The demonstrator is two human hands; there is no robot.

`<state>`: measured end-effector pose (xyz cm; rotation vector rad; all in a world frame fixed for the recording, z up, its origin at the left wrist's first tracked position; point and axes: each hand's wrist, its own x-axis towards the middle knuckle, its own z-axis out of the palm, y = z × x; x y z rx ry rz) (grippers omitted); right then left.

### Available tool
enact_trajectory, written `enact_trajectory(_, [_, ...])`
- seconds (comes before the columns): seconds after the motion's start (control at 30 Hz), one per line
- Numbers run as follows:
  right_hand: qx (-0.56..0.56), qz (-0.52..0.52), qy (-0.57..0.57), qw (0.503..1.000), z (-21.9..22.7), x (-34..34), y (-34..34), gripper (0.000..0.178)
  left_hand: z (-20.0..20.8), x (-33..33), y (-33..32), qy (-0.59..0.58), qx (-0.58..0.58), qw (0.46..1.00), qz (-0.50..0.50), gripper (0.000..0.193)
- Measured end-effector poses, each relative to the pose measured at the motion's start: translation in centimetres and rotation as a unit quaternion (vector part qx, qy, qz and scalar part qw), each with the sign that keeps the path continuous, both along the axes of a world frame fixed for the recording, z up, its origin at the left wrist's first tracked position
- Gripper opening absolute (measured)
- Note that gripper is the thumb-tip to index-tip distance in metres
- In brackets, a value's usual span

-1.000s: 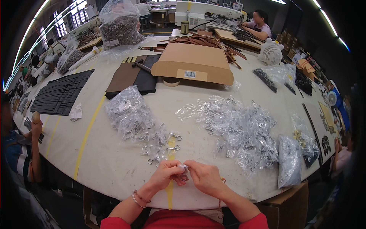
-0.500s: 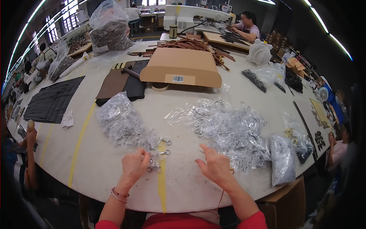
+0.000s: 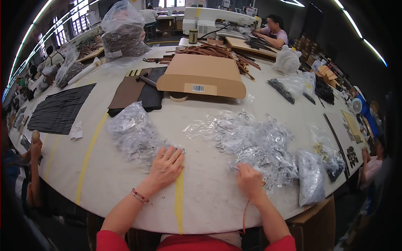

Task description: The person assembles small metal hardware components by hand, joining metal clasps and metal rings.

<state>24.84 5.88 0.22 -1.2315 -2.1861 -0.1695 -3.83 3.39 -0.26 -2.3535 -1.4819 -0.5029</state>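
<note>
My left hand point(image 3: 166, 168) lies flat, fingers stretched, over the near end of a pile of small clear bags point(image 3: 133, 129). A metal ring point(image 3: 183, 150) pokes out beside its fingertips; whatever is under the palm is hidden. My right hand point(image 3: 250, 180) is closed in a pinch at the near left edge of a larger heap of clear plastic bags with metal clasps point(image 3: 268, 146). From its fingertips a bit of clear bag point(image 3: 234, 168) sticks out, and the rest is covered by the fingers.
A brown cardboard box point(image 3: 201, 71) lies beyond the bags, with a hammer point(image 3: 146, 80) next to it. Black strips point(image 3: 60, 108) lie at left. A filled silver-clear bag point(image 3: 312, 178) sits near the right edge. Other people work left, right and at the back.
My left hand has opened from a pinch and flattened over the loose clasps. My right hand has shifted right to the heap, its fingers closing on a small bag.
</note>
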Motion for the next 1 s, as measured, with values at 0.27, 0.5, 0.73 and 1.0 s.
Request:
enact_trajectory(0.27, [-0.100, 0.131, -0.025, 0.986, -0.8, -1.5, -4.2, 0.010, 0.9, -1.4, -3.8, -0.030, -0.001, 0.999, -0.027, 0.028])
enact_trajectory(0.5, [-0.082, 0.137, -0.009, 0.987, -0.9, -2.2, -4.4, 0.009, 0.2, -6.3, -2.3, -0.017, 0.068, 0.995, 0.071, 0.018])
enact_trajectory(0.73, [-0.077, 0.128, 0.001, 0.989, -1.2, -2.2, -4.6, 0.011, 0.4, -8.0, 1.6, -0.069, 0.114, 0.979, 0.155, 0.018])
enact_trajectory(1.0, [-0.078, 0.133, 0.001, 0.988, -1.2, -2.3, -4.7, 0.011, 2.0, -7.7, 4.7, -0.133, 0.000, 0.947, 0.293, 0.027])
